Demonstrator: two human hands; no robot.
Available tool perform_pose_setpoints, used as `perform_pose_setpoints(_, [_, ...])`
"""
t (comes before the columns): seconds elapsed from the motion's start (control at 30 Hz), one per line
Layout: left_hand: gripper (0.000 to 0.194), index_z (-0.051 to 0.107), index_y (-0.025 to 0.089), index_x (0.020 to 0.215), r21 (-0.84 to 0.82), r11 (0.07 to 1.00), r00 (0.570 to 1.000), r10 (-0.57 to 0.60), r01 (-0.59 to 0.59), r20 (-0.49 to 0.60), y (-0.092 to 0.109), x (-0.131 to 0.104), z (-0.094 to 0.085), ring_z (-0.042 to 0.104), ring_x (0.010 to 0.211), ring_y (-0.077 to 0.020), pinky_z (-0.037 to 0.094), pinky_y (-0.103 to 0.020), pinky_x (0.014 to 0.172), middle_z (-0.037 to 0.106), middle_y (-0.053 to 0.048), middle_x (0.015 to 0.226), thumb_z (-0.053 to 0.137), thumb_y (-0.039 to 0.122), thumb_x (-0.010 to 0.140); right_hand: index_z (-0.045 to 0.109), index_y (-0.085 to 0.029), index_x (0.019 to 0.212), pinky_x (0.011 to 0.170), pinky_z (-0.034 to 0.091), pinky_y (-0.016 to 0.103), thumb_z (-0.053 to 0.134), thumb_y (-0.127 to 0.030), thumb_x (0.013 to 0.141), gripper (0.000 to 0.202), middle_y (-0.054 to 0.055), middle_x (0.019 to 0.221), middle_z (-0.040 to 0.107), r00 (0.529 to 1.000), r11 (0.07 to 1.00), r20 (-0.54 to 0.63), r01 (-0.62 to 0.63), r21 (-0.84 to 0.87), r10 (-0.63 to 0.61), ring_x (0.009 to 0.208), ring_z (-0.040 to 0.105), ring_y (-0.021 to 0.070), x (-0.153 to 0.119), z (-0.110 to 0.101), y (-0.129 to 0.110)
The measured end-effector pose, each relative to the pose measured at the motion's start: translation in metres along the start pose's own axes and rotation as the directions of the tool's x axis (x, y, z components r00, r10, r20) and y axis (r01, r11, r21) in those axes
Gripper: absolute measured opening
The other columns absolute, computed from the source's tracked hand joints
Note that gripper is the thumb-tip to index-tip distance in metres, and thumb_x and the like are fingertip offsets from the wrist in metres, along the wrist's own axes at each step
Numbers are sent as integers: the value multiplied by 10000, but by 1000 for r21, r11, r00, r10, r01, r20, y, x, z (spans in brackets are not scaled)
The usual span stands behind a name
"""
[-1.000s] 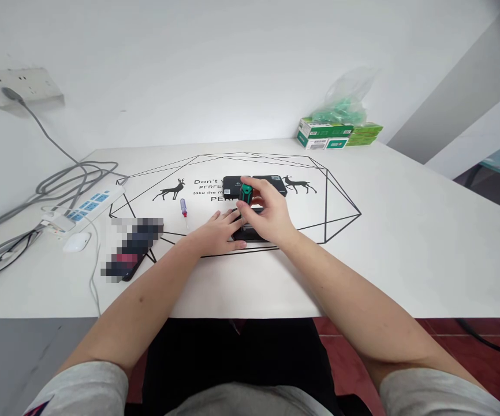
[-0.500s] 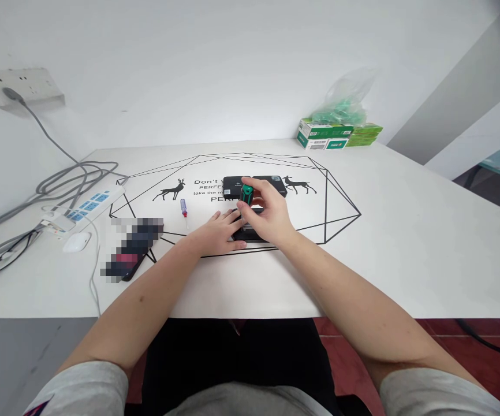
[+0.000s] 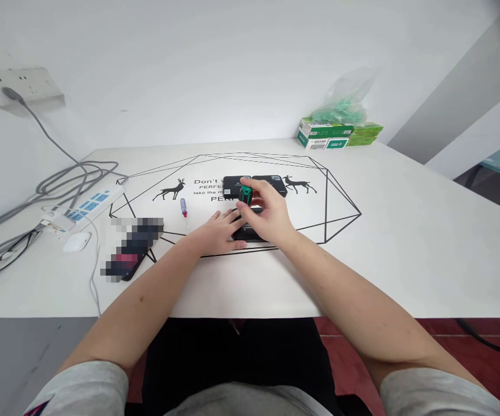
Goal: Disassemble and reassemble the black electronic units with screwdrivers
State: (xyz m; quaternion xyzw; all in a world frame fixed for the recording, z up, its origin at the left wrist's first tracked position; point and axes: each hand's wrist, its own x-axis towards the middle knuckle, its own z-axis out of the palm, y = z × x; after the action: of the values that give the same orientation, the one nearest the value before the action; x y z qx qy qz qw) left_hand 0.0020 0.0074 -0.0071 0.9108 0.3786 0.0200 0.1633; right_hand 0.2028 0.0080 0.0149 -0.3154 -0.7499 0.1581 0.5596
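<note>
My right hand [image 3: 271, 214] grips the green and black handle of a screwdriver [image 3: 245, 195], held upright. Its thin shaft points down at a black device [image 3: 250, 233] lying on the white table. On the left end of that device rests my left hand [image 3: 219, 232], its fingers around the edge and the thumb along the near side. Part of the device is hidden under both hands. Just behind them lie two black flat boxes, one at the left [image 3: 232, 184] and one at the right [image 3: 276, 184]. A small screwdriver with a clear purple handle [image 3: 183, 207] lies to the left.
A phone [image 3: 135, 251], partly pixelated, lies at the left beside a white case [image 3: 77, 241]. Farther left are a power strip [image 3: 89, 208], grey cables [image 3: 59, 188] and glasses [image 3: 7, 263]. Green and white boxes [image 3: 323, 134] with a plastic bag stand at the back.
The green screwdriver's handle has shifted very slightly to the left in my right hand. My left hand stays on the black device.
</note>
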Motion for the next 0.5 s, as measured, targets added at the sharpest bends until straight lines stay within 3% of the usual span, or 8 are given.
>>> perform_pose_setpoints(0.5, [854, 169, 320, 1806, 8, 1000, 1000, 11, -11, -6, -2, 2, 2, 177, 1719, -440, 154, -729, 1347, 133, -140, 1880, 539, 635, 1104, 666, -298, 1370, 753, 722, 421, 675, -347, 979, 395, 84, 1207, 747, 1000, 1000, -16, -4, 25, 4, 918, 716, 223, 1, -1, -2])
